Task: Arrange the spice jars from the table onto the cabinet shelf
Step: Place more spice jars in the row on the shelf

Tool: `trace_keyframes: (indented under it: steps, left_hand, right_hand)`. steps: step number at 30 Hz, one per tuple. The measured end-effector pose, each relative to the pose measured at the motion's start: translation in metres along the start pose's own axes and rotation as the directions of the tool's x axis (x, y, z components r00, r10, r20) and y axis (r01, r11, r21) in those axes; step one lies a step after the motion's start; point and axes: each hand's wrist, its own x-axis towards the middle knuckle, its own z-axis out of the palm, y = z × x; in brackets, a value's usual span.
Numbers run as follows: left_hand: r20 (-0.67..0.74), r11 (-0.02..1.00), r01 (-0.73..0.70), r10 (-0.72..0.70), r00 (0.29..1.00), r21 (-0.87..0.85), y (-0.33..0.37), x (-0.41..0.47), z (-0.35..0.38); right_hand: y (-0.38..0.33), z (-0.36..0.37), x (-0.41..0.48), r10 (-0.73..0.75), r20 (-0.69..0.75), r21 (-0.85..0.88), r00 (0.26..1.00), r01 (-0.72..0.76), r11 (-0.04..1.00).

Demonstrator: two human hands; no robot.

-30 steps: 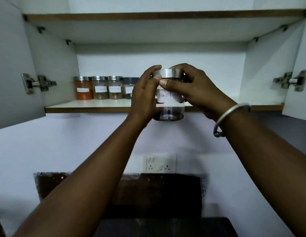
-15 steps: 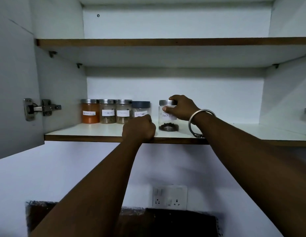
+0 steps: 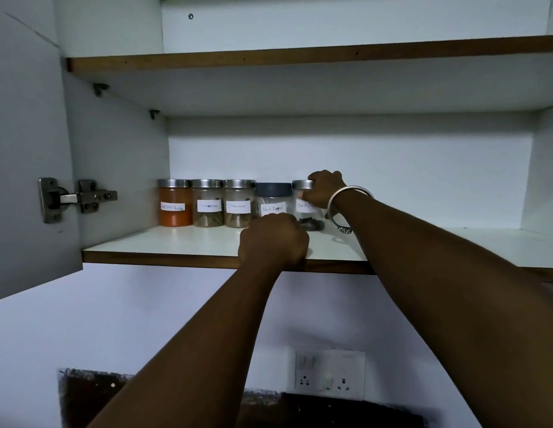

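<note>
A row of spice jars stands at the back of the lower cabinet shelf [image 3: 182, 247]. From the left: an orange powder jar [image 3: 174, 202], two cinnamon jars [image 3: 208, 203] [image 3: 238, 204], and a black pepper jar with a dark lid [image 3: 273, 201]. At the right end stands a steel-lidded black pepper jar [image 3: 305, 208], close beside the dark-lidded one. My right hand [image 3: 326, 188] grips its lid and upper side. My left hand [image 3: 273, 239] is closed in a fist on the shelf's front edge, in front of the dark-lidded jar, holding nothing.
The open left cabinet door [image 3: 28, 149] with its hinge [image 3: 74, 197] juts out at the left. An upper shelf [image 3: 299, 57] runs overhead. The shelf to the right of the jars is bare. A wall socket [image 3: 329, 375] sits below.
The black pepper jar went from mid-air in both hands onto the shelf, then slid left and back against the dark-lidded jar. My left hand let go and settled on the shelf edge.
</note>
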Motion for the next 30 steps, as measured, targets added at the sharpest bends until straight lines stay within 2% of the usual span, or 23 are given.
trace_keyframes:
  steps: [7, 20, 23, 26, 28, 30]
  left_hand:
    - [-0.019, 1.000, -0.003, 0.003, 1.000, 0.008, 0.000, 0.001, 0.002]
    - [-0.046, 1.000, -0.021, 0.021, 0.999, 0.007, -0.001, -0.001, 0.003]
    - [-0.056, 1.000, -0.024, 0.023, 0.998, -0.009, -0.003, 0.001, 0.004]
    - [-0.073, 0.998, -0.044, 0.041, 0.996, -0.044, -0.004, 0.001, 0.004]
    - [-0.089, 0.997, -0.051, 0.046, 0.995, -0.056, -0.004, 0.001, 0.003]
    - [-0.109, 0.996, -0.052, 0.044, 0.993, -0.076, -0.002, 0.001, 0.001]
  right_hand:
    - [0.006, 0.009, 0.005, 0.033, -0.024, 0.081, 0.999, -0.031, 0.996]
    - [0.012, 0.022, 0.004, 0.114, 0.037, 0.189, 0.993, -0.119, 0.975]
    - [0.010, 0.021, -0.007, 0.191, 0.092, 0.362, 0.977, -0.211, 0.908]
    - [0.006, 0.010, -0.016, 0.241, 0.189, 0.566, 0.952, -0.306, 0.766]
    - [0.009, 0.002, -0.029, 0.202, 0.332, 0.617, 0.921, -0.374, 0.693]
    - [0.014, -0.006, -0.051, 0.153, 0.402, 0.599, 0.903, -0.385, 0.702]
